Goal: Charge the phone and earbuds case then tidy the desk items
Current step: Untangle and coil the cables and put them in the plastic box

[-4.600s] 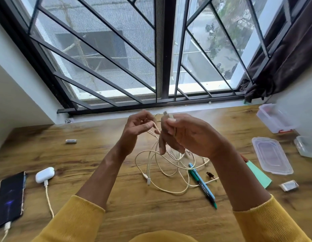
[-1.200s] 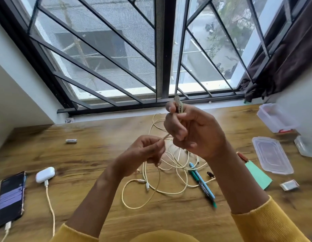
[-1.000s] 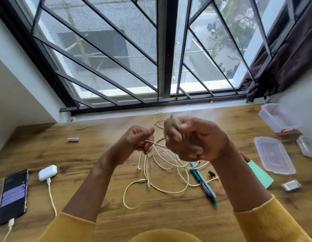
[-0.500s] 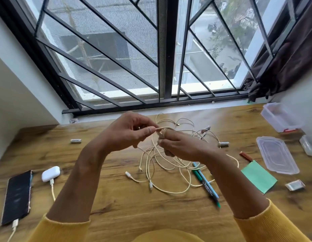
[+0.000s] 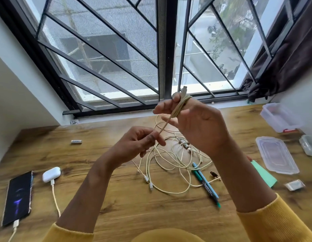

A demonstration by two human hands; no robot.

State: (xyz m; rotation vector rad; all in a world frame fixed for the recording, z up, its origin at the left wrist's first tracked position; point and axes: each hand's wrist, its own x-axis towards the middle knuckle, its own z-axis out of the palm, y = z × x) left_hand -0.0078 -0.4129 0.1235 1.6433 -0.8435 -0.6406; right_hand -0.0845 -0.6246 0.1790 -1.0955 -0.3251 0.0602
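Note:
A cream cable (image 5: 179,106) is wound in several turns around the fingers of my right hand (image 5: 198,124), raised over the desk. Its plug sticks up above that hand. My left hand (image 5: 136,145) pinches the taut strand running down from the coil. The loose remainder of the cables (image 5: 169,161) lies tangled on the wooden desk (image 5: 125,203) below both hands. At far left the black phone (image 5: 18,198) lies with a cable plugged into its near end. Beside it the white earbuds case (image 5: 51,174) also has a cable plugged in.
Two pens (image 5: 206,185) lie right of the tangle, with a green sticky pad (image 5: 263,173) beyond. A clear lid (image 5: 276,154), clear boxes (image 5: 279,117) and a small eraser-like block (image 5: 294,185) sit at right. A battery (image 5: 76,141) lies at back left.
My right hand rose with more turns of cable around its fingers. My left hand dropped lower and pulls the strand taut. The loose tangle shifted slightly.

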